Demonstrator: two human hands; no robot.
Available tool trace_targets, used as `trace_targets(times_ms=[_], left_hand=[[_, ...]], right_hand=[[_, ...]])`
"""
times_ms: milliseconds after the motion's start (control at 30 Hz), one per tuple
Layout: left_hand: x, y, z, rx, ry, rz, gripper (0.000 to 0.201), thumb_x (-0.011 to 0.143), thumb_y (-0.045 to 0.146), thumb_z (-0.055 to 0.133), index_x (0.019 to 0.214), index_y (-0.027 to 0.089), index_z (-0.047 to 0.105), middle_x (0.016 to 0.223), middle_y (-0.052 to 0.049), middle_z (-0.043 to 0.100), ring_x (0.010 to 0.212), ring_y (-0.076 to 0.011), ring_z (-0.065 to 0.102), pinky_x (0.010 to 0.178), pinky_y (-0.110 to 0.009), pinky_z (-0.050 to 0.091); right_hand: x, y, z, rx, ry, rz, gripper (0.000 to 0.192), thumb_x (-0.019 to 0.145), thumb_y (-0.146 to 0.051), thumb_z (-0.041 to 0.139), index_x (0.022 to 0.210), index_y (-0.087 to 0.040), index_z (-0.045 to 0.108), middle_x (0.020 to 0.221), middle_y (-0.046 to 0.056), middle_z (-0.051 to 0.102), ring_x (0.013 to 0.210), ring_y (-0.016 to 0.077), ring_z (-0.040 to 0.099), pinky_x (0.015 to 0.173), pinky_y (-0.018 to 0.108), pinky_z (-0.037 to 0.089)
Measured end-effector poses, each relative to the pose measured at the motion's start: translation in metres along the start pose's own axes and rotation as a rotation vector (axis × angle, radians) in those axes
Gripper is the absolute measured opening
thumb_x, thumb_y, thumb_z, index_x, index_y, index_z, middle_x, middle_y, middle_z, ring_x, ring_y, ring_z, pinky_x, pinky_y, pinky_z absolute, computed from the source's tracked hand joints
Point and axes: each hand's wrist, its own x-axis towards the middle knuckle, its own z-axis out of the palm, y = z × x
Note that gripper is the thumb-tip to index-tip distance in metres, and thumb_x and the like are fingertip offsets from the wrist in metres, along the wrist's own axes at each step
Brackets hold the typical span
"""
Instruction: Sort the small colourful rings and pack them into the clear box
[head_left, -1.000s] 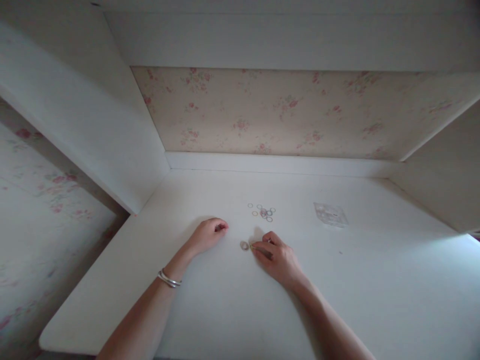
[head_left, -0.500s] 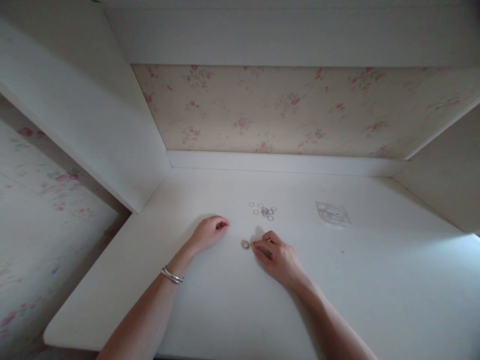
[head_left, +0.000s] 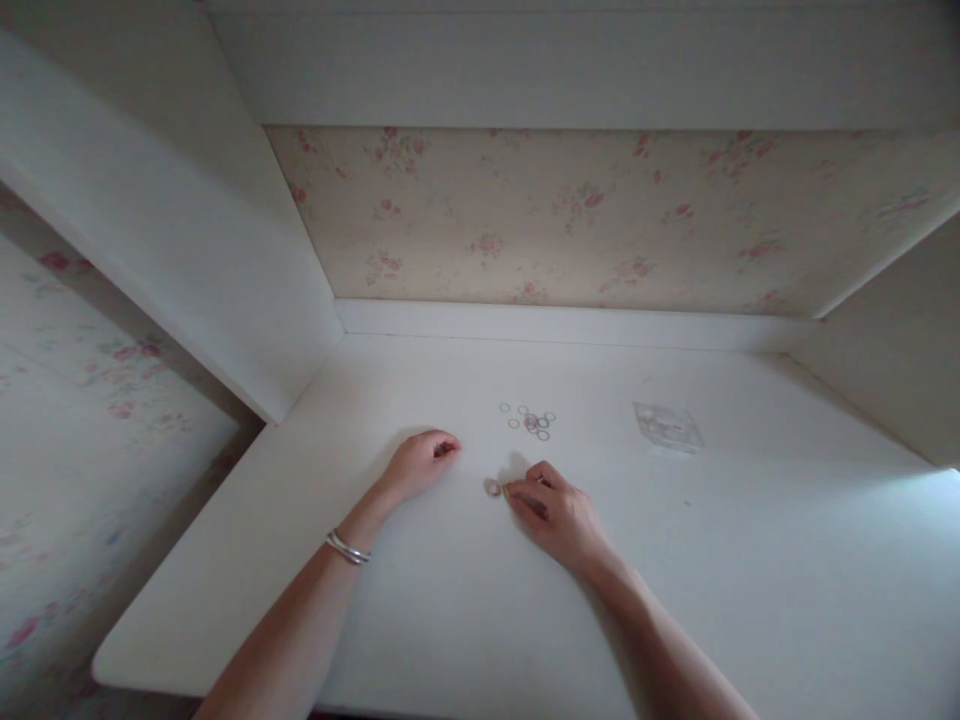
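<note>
Resting low on the white desk point(head_left: 420, 620), right hand point(head_left: 559, 512) with fingers point(head_left: 525, 490) pinched narrow on something small and yellowish, too tiny to make out, just beside a lone ring point(head_left: 492, 488). Left hand point(head_left: 420, 462) curled loosely nearby, bracelet point(head_left: 346, 548) at the wrist, whatever sits inside hidden. Farther back, a cluster of small rings point(head_left: 531, 422), then a clear packet point(head_left: 667, 426), blurred, before the floral wall point(head_left: 570, 215).

head-worn view, looking forward and down, close over white desk point(head_left: 465, 610)
</note>
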Motion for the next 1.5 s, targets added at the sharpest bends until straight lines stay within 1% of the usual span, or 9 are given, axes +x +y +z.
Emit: trace_targets(times_ms=[167, 267, 400, 500, 800, 1067, 1267, 1400, 1500], left_hand=[[0.000, 0.001, 0.000, 0.004, 0.001, -0.004, 0.021, 0.079, 0.028, 0.053, 0.092, 0.020, 0.067, 0.092, -0.002, 0.068, 0.082, -0.0149, 0.061, 0.074, -0.023, 0.046], [0.000, 0.001, 0.001, 0.014, 0.017, -0.018, 0.020, 0.080, 0.028, 0.052, 0.091, 0.021, 0.068, 0.092, -0.002, 0.068, 0.082, -0.0152, 0.061, 0.075, -0.024, 0.046], [0.001, 0.001, 0.003, 0.009, 0.050, -0.044, 0.020, 0.080, 0.028, 0.052, 0.091, 0.022, 0.068, 0.092, -0.001, 0.069, 0.083, -0.0154, 0.062, 0.078, -0.024, 0.046], [0.000, 0.000, 0.004, 0.008, 0.066, -0.051, 0.020, 0.080, 0.028, 0.052, 0.091, 0.022, 0.068, 0.093, -0.002, 0.069, 0.084, -0.0156, 0.062, 0.079, -0.025, 0.047], [0.000, 0.001, 0.005, 0.021, 0.076, -0.044, 0.019, 0.080, 0.027, 0.053, 0.090, 0.023, 0.068, 0.090, -0.001, 0.069, 0.081, -0.0156, 0.062, 0.074, -0.025, 0.047], [-0.001, 0.003, 0.004, 0.036, 0.063, -0.034, 0.019, 0.081, 0.027, 0.052, 0.091, 0.023, 0.068, 0.093, -0.001, 0.069, 0.084, -0.0160, 0.062, 0.074, -0.024, 0.046], [-0.001, 0.001, 0.003, 0.044, 0.074, -0.010, 0.019, 0.081, 0.028, 0.051, 0.090, 0.023, 0.067, 0.093, -0.001, 0.068, 0.085, -0.0160, 0.061, 0.075, -0.024, 0.045], [-0.001, 0.003, 0.003, 0.041, 0.080, -0.027, 0.019, 0.080, 0.028, 0.052, 0.089, 0.024, 0.067, 0.092, 0.000, 0.068, 0.083, -0.0156, 0.061, 0.074, -0.024, 0.045], [-0.001, 0.004, 0.003, 0.040, 0.086, -0.039, 0.019, 0.080, 0.029, 0.052, 0.089, 0.024, 0.068, 0.091, 0.000, 0.068, 0.082, -0.0156, 0.061, 0.074, -0.024, 0.044]], right_hand=[[0.007, 0.005, 0.000, 0.144, 0.101, 0.067, 0.024, 0.088, -0.036, 0.047, 0.091, -0.021, 0.066, 0.084, 0.004, 0.060, 0.058, 0.0096, 0.052, 0.054, 0.022, 0.040], [0.021, 0.013, -0.002, 0.070, 0.129, 0.137, 0.025, 0.089, -0.034, 0.044, 0.089, -0.021, 0.066, 0.076, 0.002, 0.061, 0.062, 0.0117, 0.054, 0.059, 0.024, 0.041], [0.049, 0.015, -0.007, -0.165, 0.065, 0.184, 0.024, 0.087, -0.032, 0.045, 0.097, -0.023, 0.065, 0.084, 0.003, 0.063, 0.070, 0.0137, 0.056, 0.065, 0.025, 0.041], [0.071, 0.009, -0.012, -0.320, 0.040, 0.129, 0.025, 0.088, -0.030, 0.045, 0.101, -0.023, 0.065, 0.097, 0.005, 0.063, 0.088, 0.0166, 0.056, 0.072, 0.026, 0.041], [0.101, 0.010, -0.012, -0.533, -0.115, 0.085, 0.028, 0.088, -0.022, 0.043, 0.083, -0.019, 0.070, 0.094, 0.010, 0.061, 0.090, 0.0212, 0.052, 0.076, 0.030, 0.040], [0.087, 0.007, -0.009, -0.560, -0.108, 0.083, 0.025, 0.090, -0.018, 0.040, 0.088, -0.016, 0.065, 0.098, 0.014, 0.057, 0.092, 0.0231, 0.050, 0.075, 0.034, 0.037], [0.037, 0.000, 0.004, -0.357, 0.057, 0.000, 0.024, 0.094, -0.024, 0.036, 0.093, -0.019, 0.060, 0.094, 0.008, 0.055, 0.088, 0.0195, 0.049, 0.076, 0.032, 0.037], [0.006, 0.001, 0.006, -0.218, 0.074, -0.087, 0.026, 0.095, -0.025, 0.035, 0.094, -0.018, 0.060, 0.090, 0.007, 0.054, 0.084, 0.0177, 0.049, 0.077, 0.031, 0.038], [-0.001, 0.004, 0.005, -0.201, 0.071, -0.137, 0.024, 0.094, -0.024, 0.037, 0.094, -0.018, 0.060, 0.090, 0.008, 0.054, 0.083, 0.0176, 0.050, 0.077, 0.031, 0.039]])
